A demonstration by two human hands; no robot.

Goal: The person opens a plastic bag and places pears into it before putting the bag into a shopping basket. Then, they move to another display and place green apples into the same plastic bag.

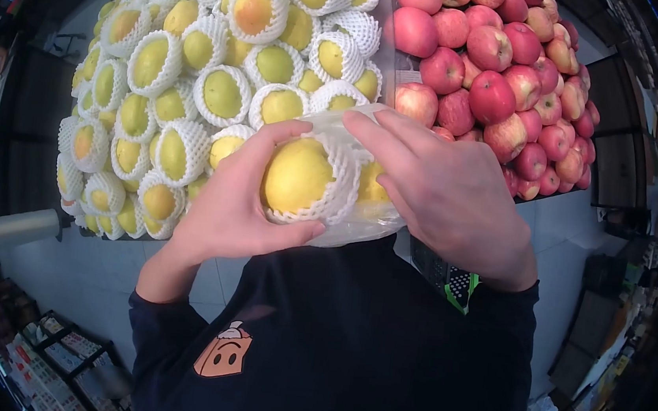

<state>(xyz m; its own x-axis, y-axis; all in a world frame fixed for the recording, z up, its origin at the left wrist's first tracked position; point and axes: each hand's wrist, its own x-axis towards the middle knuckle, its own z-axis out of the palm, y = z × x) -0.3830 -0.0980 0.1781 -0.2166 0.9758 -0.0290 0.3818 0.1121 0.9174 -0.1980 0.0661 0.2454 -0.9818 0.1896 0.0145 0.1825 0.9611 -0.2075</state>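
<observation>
Above the dark sweatshirt (347, 342), the left hand (226, 203) grips a net-wrapped yellow pear (298, 175) while the right hand (445, 193) clasps the clear plastic bag (359, 220) around it, just before the stacked pears (221, 92).

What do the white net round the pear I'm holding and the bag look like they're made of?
Net: probably soft foam mesh with a matte white finish. Its puffy strands leave open holes that show the yellow pear.
Bag: thin clear plastic film with a glossy finish. It wrinkles and catches the light, and the pear shows through it.
</observation>
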